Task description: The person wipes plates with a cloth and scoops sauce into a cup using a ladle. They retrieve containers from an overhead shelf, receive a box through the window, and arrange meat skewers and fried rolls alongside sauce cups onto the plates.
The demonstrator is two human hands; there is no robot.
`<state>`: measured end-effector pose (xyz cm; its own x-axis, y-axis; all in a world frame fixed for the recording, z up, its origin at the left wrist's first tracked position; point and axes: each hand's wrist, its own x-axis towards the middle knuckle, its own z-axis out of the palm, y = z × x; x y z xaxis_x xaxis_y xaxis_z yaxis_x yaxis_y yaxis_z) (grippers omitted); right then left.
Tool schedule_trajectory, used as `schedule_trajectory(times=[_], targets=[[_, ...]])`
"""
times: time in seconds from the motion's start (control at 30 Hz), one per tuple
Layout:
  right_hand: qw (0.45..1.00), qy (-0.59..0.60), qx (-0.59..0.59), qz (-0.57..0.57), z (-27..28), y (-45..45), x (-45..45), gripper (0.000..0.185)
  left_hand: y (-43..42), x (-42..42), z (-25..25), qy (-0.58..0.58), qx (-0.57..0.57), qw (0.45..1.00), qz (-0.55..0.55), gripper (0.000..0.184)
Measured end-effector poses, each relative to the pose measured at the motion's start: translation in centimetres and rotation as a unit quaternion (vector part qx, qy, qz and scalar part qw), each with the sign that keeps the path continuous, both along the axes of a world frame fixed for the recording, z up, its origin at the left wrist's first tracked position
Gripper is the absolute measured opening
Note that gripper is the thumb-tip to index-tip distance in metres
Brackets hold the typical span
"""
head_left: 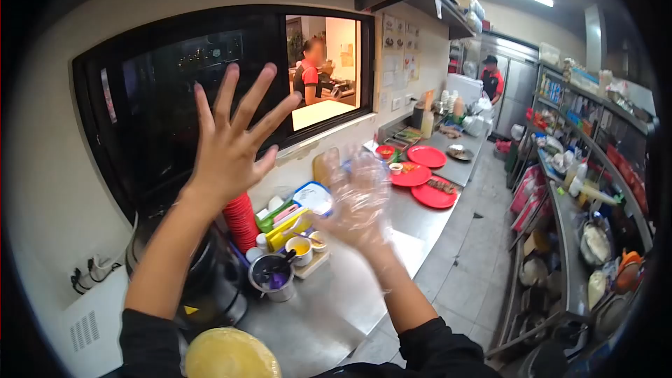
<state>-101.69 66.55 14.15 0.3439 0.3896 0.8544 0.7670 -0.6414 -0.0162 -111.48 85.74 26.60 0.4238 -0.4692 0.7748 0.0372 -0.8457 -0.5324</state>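
Observation:
My left hand is bare and raised before the dark window, its fingers spread wide with nothing in them. A clear plastic glove covers my right hand, which is held up over the steel counter, palm and fingers stretched out and a little blurred. Below and between the hands stand a stack of red cups, a steel pot with dark-handled utensils, and a white cup of yellow contents. Beyond the gloved hand lie red plates with food on some of them.
Along the wall runs the steel counter. A black rounded appliance and a round yellow surface are close in front. One person shows through the window opening; another stands at the far end. Loaded shelves line the right.

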Motion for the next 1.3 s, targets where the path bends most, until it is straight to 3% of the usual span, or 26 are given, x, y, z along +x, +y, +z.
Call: schedule_trajectory(times=[0.07, 0.1, 0.13, 0.17, 0.2, 0.23, 0.27, 0.3, 0.33, 0.4, 0.43, 0.5, 0.57, 0.63, 0.67, 0.7, 0.77, 0.8, 0.83, 0.9, 0.97, 1.03, 1.1, 1.17, 1.23, 1.3], targets=[[0.984, 0.044, 0.077, -0.153, -1.0, -4.0, 4.2, 0.1, 0.5, 4.4, -5.8, 0.01, -0.335, 0.935, 0.115, 0.108], [0.989, 0.069, 0.132, -0.023, -2.5, -5.3, 6.2, 0.099, 0.9, 7.0, -9.8, 0.026, -0.457, 0.883, 0.105, 0.112], [0.992, 0.044, 0.095, -0.069, -3.4, -5.4, 4.5, 0.096, -0.1, 9.6, -14.5, 0.062, -0.368, 0.925, 0.069, 0.111], [0.992, 0.017, 0.056, -0.115, -3.7, -4.9, 1.9, 0.094, -5.7, 8.7, -16.7, 0.225, -0.362, 0.903, 0.052, 0.104], [0.993, 0.058, 0.013, -0.098, -4.3, -5.1, -0.2, 0.09, -8.0, 11.6, -22.6, 0.263, -0.253, 0.929, 0.063, 0.102], [0.995, 0.048, -0.015, -0.084, -6.0, -6.8, 0.1, 0.086, -11.0, 11.4, -24.2, 0.198, -0.188, 0.956, 0.112, 0.106], [0.995, 0.059, 0.019, -0.077, -7.5, -10.0, 0.5, 0.091, -13.4, 9.0, -22.4, 0.286, -0.419, 0.861, -0.043, 0.111], [0.992, 0.099, 0.049, -0.065, -7.7, -14.1, 1.2, 0.093, -14.0, 8.7, -23.5, 0.281, -0.5, 0.819, -0.034, 0.118], [0.985, 0.104, 0.044, -0.128, -9.6, -18.5, 2.5, 0.102, -13.8, 8.8, -25.7, 0.207, -0.524, 0.822, -0.087, 0.123], [0.933, 0.199, 0.061, -0.293, -14.8, -23.5, 3.2, 0.108, -17.3, 8.3, -29.8, 0.3, -0.506, 0.806, 0.067, 0.125], [0.93, 0.206, 0.055, -0.3, -15.2, -24.6, 2.4, 0.108, -20.5, 7.7, -30.7, 0.311, -0.508, 0.801, 0.066, 0.125], [0.938, 0.289, -0.078, -0.175, -15.5, -25.7, -0.8, 0.103, -27.3, 5.9, -31.4, 0.522, -0.37, 0.769, -0.012, 0.127], [0.937, 0.276, -0.082, -0.198, -16.4, -29.7, 0.6, 0.103, -29.2, 8.2, -34.3, 0.489, -0.382, 0.784, 0.005, 0.126], [0.922, 0.284, 0.047, -0.259, -17.9, -34.2, 4.2, 0.103, -31.0, 11.4, -37.7, 0.328, -0.537, 0.776, 0.036, 0.126], [0.925, 0.272, 0.052, -0.26, -16.9, -34.7, 5.9, 0.103, -34.8, 11.8, -36.6, 0.444, -0.493, 0.748, 0.032, 0.124], [0.934, 0.258, 0.005, -0.248, -16.1, -34.0, 6.5, 0.104, -38.2, 13.4, -37.6, 0.447, -0.492, 0.747, 0.033, 0.124], [0.938, 0.249, -0.095, -0.221, -16.1, -34.0, 5.9, 0.105, -43.6, 15.9, -41.7, 0.381, -0.322, 0.866, -0.041, 0.121], [0.943, 0.216, -0.082, -0.241, -16.9, -35.7, 7.0, 0.106, -43.8, 17.9, -41.7, 0.407, -0.366, 0.837, 0.007, 0.119], [0.942, 0.219, -0.083, -0.242, -16.9, -38.1, 8.1, 0.106, -43.4, 16.4, -33.0, 0.489, -0.455, 0.744, 0.009, 0.121], [0.915, 0.288, 0.039, -0.279, -16.7, -42.6, 10.1, 0.105, -41.3, 18.9, -33.3, 0.383, -0.549, 0.743, 0.029, 0.122], [0.905, 0.298, 0.037, -0.3, -17.1, -43.2, 10.7, 0.106, -43.0, 20.2, -34.9, 0.388, -0.54, 0.746, 0.024, 0.123], [0.935, 0.241, -0.083, -0.248, -17.2, -41.8, 10.4, 0.108, -47.1, 21.3, -36.7, 0.487, -0.413, 0.768, -0.045, 0.123], [0.948, 0.246, -0.023, -0.201, -18.8, -44.3, 11.9, 0.111, -48.0, 22.1, -35.9, 0.492, -0.407, 0.765, -0.083, 0.123], [0.898, 0.327, 0.043, -0.292, -20.6, -47.8, 13.7, 0.114, -47.0, 24.0, -36.7, 0.463, -0.504, 0.727, -0.047, 0.122], [0.896, 0.326, 0.007, -0.3, -22.2, -47.9, 14.6, 0.116, -48.6, 25.8, -39.0, 0.482, -0.491, 0.725, -0.044, 0.123], [0.893, 0.329, -0.036, -0.305, -23.0, -48.7, 16.9, 0.117, -51.5, 27.2, -39.7, 0.615, -0.384, 0.684, -0.082, 0.126]])
